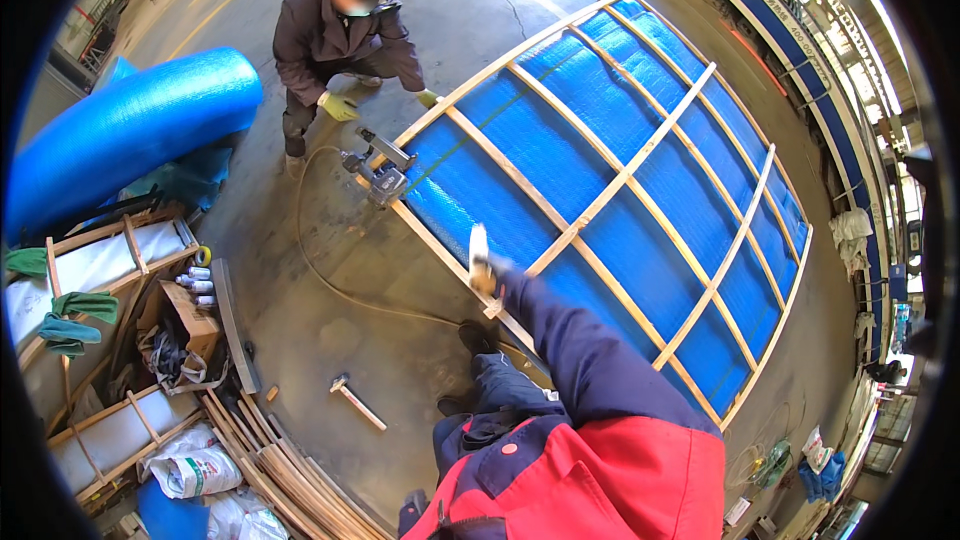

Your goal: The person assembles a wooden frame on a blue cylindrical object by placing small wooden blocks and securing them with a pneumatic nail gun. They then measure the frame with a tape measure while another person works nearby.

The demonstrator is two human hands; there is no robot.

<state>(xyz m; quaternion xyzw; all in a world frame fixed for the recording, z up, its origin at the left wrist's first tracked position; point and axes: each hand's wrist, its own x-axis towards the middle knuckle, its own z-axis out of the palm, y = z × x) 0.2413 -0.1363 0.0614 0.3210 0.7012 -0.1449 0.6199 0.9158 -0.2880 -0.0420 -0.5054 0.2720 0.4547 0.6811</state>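
My right hand [482, 268] is at the near left edge of a large wooden frame [625, 178] with blue sheeting [570, 190] stretched under its slats. A white, glove-like part of the hand points away from me over the sheeting, looking like outstretched fingers; nothing shows held in it. My left hand is out of view. On the frame's left corner rests a nail gun [385, 178], with a thin air hose [310, 250] trailing along the floor. Beyond it a co-worker [345, 35] in yellow-green gloves crouches, one hand [428, 98] at the frame's edge.
A hammer [357, 402] lies on the floor near my feet. At left are a big blue roll [140, 125], crates [120, 265], a cardboard box [188, 318], spray cans [200, 287] and stacked wood strips [290, 470]. A long blue-and-white machine [800, 60] runs along the right.
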